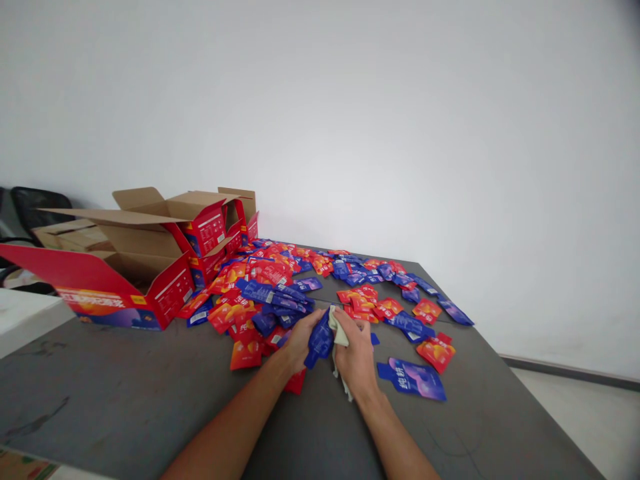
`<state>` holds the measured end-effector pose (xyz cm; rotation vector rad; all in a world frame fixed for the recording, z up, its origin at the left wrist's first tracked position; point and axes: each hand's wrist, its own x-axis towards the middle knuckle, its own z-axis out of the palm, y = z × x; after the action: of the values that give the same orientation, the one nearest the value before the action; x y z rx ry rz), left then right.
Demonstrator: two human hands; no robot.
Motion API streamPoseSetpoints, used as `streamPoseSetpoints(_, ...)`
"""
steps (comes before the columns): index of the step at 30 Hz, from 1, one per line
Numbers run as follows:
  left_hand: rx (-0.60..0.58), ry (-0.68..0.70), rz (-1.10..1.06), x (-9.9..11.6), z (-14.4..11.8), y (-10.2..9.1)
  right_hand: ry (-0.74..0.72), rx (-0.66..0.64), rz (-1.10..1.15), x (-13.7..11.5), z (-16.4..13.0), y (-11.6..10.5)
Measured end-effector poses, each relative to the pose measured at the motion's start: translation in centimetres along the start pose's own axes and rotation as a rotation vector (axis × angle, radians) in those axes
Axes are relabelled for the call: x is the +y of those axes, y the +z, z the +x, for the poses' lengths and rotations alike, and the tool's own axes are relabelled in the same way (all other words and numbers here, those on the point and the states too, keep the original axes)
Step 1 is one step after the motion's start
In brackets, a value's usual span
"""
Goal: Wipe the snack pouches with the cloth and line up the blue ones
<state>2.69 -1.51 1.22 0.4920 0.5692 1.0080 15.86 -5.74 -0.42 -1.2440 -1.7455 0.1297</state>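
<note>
My left hand (299, 343) grips a blue pouch (320, 340) held upright over the grey table (125, 393). My right hand (356, 357) holds a pale cloth (340, 333) pressed against that pouch. Both hands sit near the table's middle, at the near edge of a wide scatter of red and blue pouches (280, 280). A single blue pouch (414, 378) lies flat just right of my right hand. A red pouch (245, 355) lies left of my left hand.
Several open red cardboard boxes (150, 267) with brown flaps stand at the back left of the table. A white wall rises behind. A black chair (35, 207) is at far left. The table's right edge drops to a pale floor (590, 420).
</note>
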Motion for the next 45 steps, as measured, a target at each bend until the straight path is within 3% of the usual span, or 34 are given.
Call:
streamPoseSetpoints(3,-0.038,0.008,0.01,0.0,0.0,0.0,-0.009,-0.016,-0.009,0.2,0.1,-0.2)
streamPoseSetpoints(9,-0.019,0.027,0.004,0.6,0.6,-1.6,-0.12,-0.249,0.037,-1.1,-0.3,0.3)
streamPoseSetpoints(12,0.05,0.14,0.118,0.9,0.8,-2.3,-0.156,-0.354,0.035,-1.8,-0.3,0.2)
streamPoseSetpoints(15,0.116,0.385,0.492,1.4,0.7,-2.5,-0.064,-0.324,0.003,-1.6,-0.1,-0.4)
streamPoseSetpoints(19,0.238,0.707,1.296,1.8,0.5,-3.2,0.156,-0.136,-0.096,0.0,0.6,-1.2)
streamPoseSetpoints(22,0.315,0.705,1.724,1.4,0.9,-4.4,0.258,-0.041,-0.229,1.3,0.8,-1.4)
streamPoseSetpoints(25,0.331,0.624,1.896,1.1,1.4,-5.5,0.247,-0.017,-0.365,2.5,0.6,-1.7)
streamPoseSetpoints(29,0.246,0.668,1.824,0.8,1.7,-5.4,0.293,-0.124,-0.519,3.3,0.2,-1.8)
streamPoseSetpoints(33,-0.053,0.707,1.517,-0.3,1.2,-4.0,0.349,-0.235,-0.572,3.3,0.1,-1.5)
streamPoseSetpoints(36,-0.249,0.682,1.53,-1.7,0.9,-3.2,0.353,-0.257,-0.54,2.9,0.1,-1.3)
streamPoseSetpoints(41,-0.255,0.594,1.607,-3.0,0.9,-2.8,0.389,-0.244,-0.413,2.5,0.3,-1.1)
streamPoseSetpoints(45,-0.205,0.598,1.518,-3.0,0.8,-2.7,0.384,-0.124,-0.304,2.8,0.5,-1.0)
